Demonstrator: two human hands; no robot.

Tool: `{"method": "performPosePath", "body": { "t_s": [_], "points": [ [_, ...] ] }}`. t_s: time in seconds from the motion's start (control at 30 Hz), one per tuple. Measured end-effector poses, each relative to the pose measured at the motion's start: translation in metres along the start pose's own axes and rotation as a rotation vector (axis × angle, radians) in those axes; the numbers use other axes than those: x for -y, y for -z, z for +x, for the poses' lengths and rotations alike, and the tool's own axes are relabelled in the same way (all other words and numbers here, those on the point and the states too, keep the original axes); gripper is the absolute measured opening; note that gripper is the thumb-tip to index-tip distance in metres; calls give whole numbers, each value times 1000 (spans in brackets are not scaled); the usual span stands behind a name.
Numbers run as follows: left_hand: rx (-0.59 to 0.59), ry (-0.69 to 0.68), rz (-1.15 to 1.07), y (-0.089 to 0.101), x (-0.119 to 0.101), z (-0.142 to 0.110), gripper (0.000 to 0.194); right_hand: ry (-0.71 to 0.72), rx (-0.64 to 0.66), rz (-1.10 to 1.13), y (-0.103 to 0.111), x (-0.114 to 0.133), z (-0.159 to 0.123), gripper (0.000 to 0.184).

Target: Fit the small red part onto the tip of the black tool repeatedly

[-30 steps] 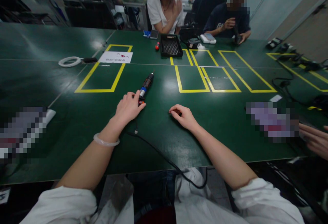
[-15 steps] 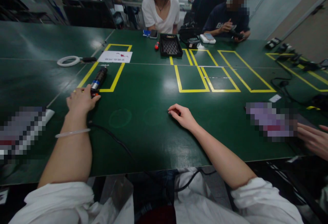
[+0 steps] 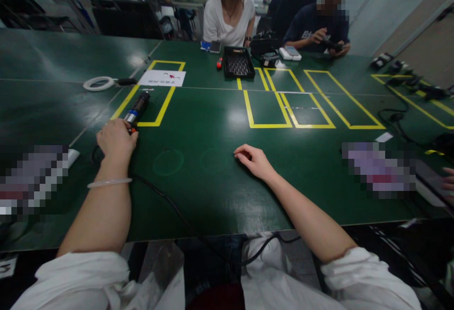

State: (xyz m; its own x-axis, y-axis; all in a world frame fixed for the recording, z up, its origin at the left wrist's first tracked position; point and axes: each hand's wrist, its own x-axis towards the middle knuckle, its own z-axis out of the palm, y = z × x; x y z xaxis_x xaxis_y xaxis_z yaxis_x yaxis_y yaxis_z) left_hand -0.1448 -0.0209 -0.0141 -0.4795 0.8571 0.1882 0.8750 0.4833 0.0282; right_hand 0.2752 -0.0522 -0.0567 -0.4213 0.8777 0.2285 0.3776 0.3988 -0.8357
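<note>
My left hand [image 3: 118,137] is closed around the near end of a corded electric screwdriver [image 3: 137,107], which lies tilted on the green table. Its black body, blue band and silver collar show beyond my fingers, with a bit of orange-red by my thumb. A black cable [image 3: 170,200] passes by my left wrist and over the table's front edge. My right hand [image 3: 256,162] rests on the table, loosely curled, with a gap between thumb and fingers and nothing visible in it. Faint drawn circles [image 3: 168,162] lie between my hands.
Yellow tape frames [image 3: 271,126] mark the table. A white printed card [image 3: 162,78] and a coiled white cable [image 3: 98,83] lie back left. A black tray [image 3: 239,63] stands at the far side, a small red item [image 3: 219,63] beside it. Blurred-out devices lie left and right. People sit opposite.
My left hand has drawn its spread fingers in around the screwdriver's near end. My right hand stays put. The person's hand at the right edge has moved mostly out of view.
</note>
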Motion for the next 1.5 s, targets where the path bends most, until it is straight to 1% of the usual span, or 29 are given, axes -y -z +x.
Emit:
{"method": "performPosePath", "body": {
  "t_s": [0.1, 0.27, 0.3, 0.37, 0.47, 0.5, 0.53, 0.57, 0.63, 0.7, 0.73, 0.8, 0.83, 0.9, 0.97, 1.0, 1.1, 1.27, 1.37, 1.43, 1.5],
  "points": [
    [16, 13, -41, -1, 0, 0, 43, -2, 1, -1, 0, -1, 0, 15],
    [15, 107, -98, -3, -4, -5, 49, -1, -2, -4, 0, 0, 0, 15],
    [7, 107, -97, -3, -4, -6, 49, -1, -2, -3, 0, 0, 0, 15],
    [-52, 66, -92, -2, -4, -8, 49, 0, -1, -2, 0, 0, 0, 15],
    [-208, -52, -135, 1, -9, -10, 48, 1, 0, -7, 0, 1, 0, 15],
    [-223, -96, -183, 2, -14, -12, 47, 0, 1, -10, 0, 1, 0, 15],
    [-202, -151, -255, 2, -21, -15, 46, 0, 0, -13, 0, 1, 0, 15],
    [-154, -219, -343, 3, -30, -19, 45, -1, 0, -15, 0, 1, 0, 15],
    [-11, -366, -531, 3, -55, -31, 42, 0, -1, -15, 0, 1, 0, 15],
    [160, -484, -707, 3, -86, -49, 40, 7, 1, -6, -1, -1, 1, 14],
    [290, -533, -796, 4, -102, -60, 40, 14, 2, 2, -1, -1, 1, 14],
    [550, -558, -988, 6, -131, -83, 42, 29, 8, 27, -2, -3, 1, 12],
    [649, -540, -1062, 8, -143, -94, 42, 38, 19, 49, -2, -3, 1, 13],
    [778, -507, -1159, 11, -161, -112, 40, 57, 51, 104, -3, -3, 0, 22],
    [849, -496, -1196, 15, -170, -124, 35, 73, 82, 151, -3, -2, 0, 32],
    [876, -495, -1201, 16, -173, -129, 33, 73, 87, 159, -4, -1, 0, 32],
    [923, -482, -1214, 17, -174, -135, 31, 45, 88, 153, -5, 0, 0, 21],
    [907, -461, -1209, 15, -174, -136, 31, 7, 67, 194, -6, -1, 0, 21],
    [940, -442, -1205, 12, -174, -136, 34, 5, 35, 186, -5, -1, 0, 20],
    [966, -467, -1189, 10, -174, -136, 35, 17, 29, 174, -5, -1, 0, 19],
    [963, -500, -1188, 8, -173, -137, 34, 31, 38, 179, -6, -2, 0, 19]
  ]
}}
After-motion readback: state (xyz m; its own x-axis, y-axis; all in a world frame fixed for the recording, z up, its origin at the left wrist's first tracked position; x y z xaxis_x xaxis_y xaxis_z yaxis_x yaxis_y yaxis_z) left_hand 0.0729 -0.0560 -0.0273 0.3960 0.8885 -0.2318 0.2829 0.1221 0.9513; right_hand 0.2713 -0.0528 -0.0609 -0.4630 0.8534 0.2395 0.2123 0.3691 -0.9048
